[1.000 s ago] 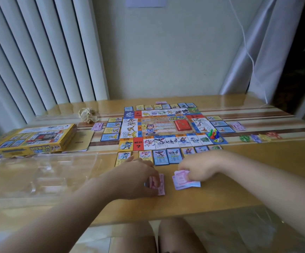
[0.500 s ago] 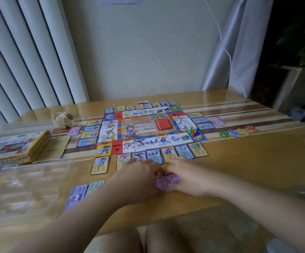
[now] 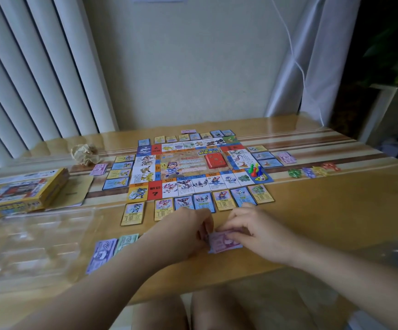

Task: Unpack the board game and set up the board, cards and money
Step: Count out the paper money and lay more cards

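Near edge of the table (image 3: pixel 324 222): my left hand (image 3: pixel 181 232) and right hand (image 3: pixel 257 231) are meeting over a small stack of pink play money (image 3: pixel 224 241), fingers of both closing on it while it is lying flat on the wood. To their left, a purple note (image 3: pixel 101 253) and a green note (image 3: pixel 126 240) are lying side by side, touching. Beyond those, toward the left edge, a clear plastic insert tray (image 3: pixel 33 244) is sitting.

Middle of the table: the game board (image 3: pixel 193 167) is lying open and flat, with property cards (image 3: pixel 221 198) lining its near side and more running along its left, right and far sides. A red card deck (image 3: pixel 216 160) is resting on the board's centre; coloured pawns (image 3: pixel 255 169) are standing at its near right corner.

Left edge: the yellow game box (image 3: pixel 21 191) is lying beside a tan booklet (image 3: pixel 76 189). A crumpled paper wad (image 3: pixel 85 153) is sitting further back.

Right side: small coloured tokens (image 3: pixel 312 170) are lying in a row.
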The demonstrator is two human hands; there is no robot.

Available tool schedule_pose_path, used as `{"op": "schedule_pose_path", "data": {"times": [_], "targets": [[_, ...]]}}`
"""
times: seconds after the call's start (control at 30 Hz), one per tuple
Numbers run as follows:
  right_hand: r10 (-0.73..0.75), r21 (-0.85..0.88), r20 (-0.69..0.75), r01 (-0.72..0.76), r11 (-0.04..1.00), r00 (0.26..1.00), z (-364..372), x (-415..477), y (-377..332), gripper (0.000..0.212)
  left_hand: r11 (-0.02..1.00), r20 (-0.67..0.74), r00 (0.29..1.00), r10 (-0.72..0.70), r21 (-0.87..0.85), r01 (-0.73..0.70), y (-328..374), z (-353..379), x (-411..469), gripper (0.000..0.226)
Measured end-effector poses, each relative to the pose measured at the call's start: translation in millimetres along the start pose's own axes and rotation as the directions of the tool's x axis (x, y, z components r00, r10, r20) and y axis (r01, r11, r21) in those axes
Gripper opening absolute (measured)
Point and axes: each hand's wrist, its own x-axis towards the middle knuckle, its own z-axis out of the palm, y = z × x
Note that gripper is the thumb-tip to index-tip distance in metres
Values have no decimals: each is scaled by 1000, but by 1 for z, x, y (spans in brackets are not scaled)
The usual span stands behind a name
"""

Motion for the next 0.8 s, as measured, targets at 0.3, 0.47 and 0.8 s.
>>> {"op": "schedule_pose_path", "data": {"times": [0.3, 0.47, 0.8], "targets": [[33, -30, 3, -33, 999, 999, -5, -1, -6, 23, 996, -2, 1000, -1, -91, 1, 3, 3, 2, 22], [91, -121, 83, -80, 989, 992, -4, 7, -5, 20, 999, 42, 998, 44, -8, -44, 7, -5, 7, 16], [428, 82, -297, -424, 902, 853, -83, 22, 82, 16, 968, 1, 985, 172, 187, -169, 46, -4, 66, 21]]}}
